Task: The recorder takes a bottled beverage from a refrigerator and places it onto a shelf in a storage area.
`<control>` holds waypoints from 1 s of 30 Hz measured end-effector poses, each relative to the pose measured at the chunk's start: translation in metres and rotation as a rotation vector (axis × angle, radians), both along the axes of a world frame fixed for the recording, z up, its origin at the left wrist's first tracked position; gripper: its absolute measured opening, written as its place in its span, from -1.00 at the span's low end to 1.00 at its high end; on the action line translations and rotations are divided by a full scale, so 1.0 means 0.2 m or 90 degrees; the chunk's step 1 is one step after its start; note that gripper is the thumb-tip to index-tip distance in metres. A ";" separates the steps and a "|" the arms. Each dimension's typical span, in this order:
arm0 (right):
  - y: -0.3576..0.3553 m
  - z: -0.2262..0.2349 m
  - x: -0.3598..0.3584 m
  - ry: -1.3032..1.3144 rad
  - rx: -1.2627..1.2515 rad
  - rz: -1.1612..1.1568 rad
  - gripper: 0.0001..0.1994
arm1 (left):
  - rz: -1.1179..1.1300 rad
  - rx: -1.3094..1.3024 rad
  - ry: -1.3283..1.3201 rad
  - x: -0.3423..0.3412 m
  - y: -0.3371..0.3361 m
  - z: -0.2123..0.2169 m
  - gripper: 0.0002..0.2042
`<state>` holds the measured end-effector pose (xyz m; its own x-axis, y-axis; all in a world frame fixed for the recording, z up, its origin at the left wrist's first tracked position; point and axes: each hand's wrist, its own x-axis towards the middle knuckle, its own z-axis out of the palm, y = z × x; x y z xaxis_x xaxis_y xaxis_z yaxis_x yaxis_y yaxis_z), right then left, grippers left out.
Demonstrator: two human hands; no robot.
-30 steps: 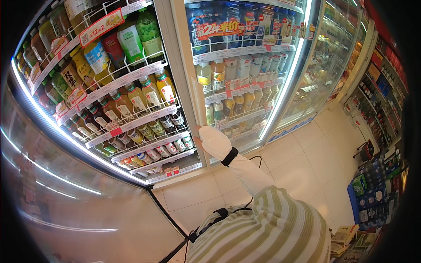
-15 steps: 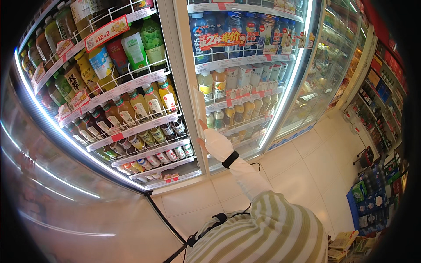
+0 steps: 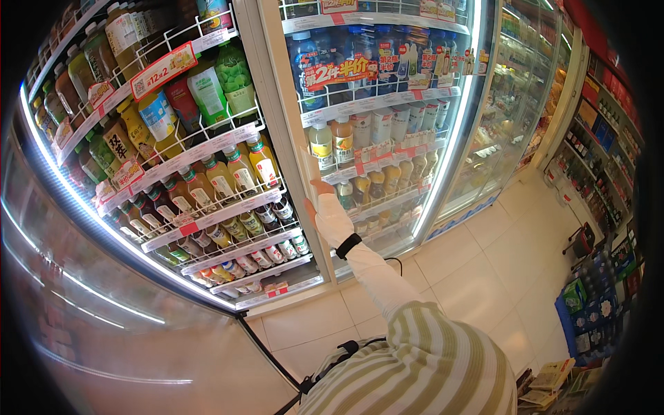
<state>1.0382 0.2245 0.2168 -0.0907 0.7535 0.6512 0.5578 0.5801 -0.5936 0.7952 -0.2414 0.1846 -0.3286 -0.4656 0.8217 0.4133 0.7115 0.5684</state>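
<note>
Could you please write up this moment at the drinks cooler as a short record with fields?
Place: shop aisle with glass-fronted coolers
Right hand: raised, flat against the white door frame between two coolers
Wrist: black band
Left hand: not in view
Open cooler: bottles on white wire shelves, glass door swung out to the left
Floor: pale tiles

A tall glass-fronted drinks cooler door (image 3: 387,138) stands closed — its white frame upright, lit strips glowing along the edge. Behind the glass, wire shelves carry rows of upright bottles (image 3: 360,131) — yellow, orange and white.
</note>
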 end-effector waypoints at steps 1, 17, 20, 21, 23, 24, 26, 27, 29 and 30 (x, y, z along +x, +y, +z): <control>0.04 -0.02 -0.03 0.060 -0.010 -0.017 -0.58 | 0.014 -0.003 0.003 0.00 0.00 0.00 -0.58; 0.24 -0.30 -0.01 0.075 0.012 -0.020 -0.75 | 0.128 -0.035 -0.058 0.07 0.02 0.00 -0.50; 0.20 -0.27 0.00 0.099 -0.070 -0.029 -0.77 | 0.233 -0.111 -0.149 0.06 0.01 -0.05 -0.43; 0.21 -0.26 0.00 0.093 -0.073 -0.014 -0.77 | 0.175 -0.117 -0.177 0.09 0.02 0.02 -0.57; 0.22 -0.26 -0.03 0.112 -0.121 -0.019 -0.78 | 0.125 -0.153 -0.217 0.12 0.01 0.10 -0.67; 0.22 -0.26 -0.04 0.105 -0.128 -0.008 -0.78 | 0.128 -0.186 -0.230 0.11 -0.02 0.08 -0.67; 0.24 -0.27 -0.01 0.073 -0.082 -0.035 -0.78 | 0.006 -0.048 -0.400 0.06 -0.15 -0.05 -0.50; 0.27 -0.31 0.01 0.094 -0.075 -0.030 -0.78 | -0.150 -0.030 -0.331 0.00 -0.23 -0.13 -0.53; 0.28 -0.31 -0.03 0.090 -0.091 -0.011 -0.78 | -0.486 0.070 -0.232 -0.01 -0.30 -0.12 -0.48; 0.28 -0.31 -0.04 0.092 -0.100 0.000 -0.78 | -0.595 0.157 -0.252 -0.03 -0.33 -0.12 -0.41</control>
<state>1.0302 0.2808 0.1544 -0.0048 0.8465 0.5324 0.4610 0.4743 -0.7500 0.7896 -0.3069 0.1604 -0.8692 -0.0272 0.4937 0.4921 0.0498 0.8691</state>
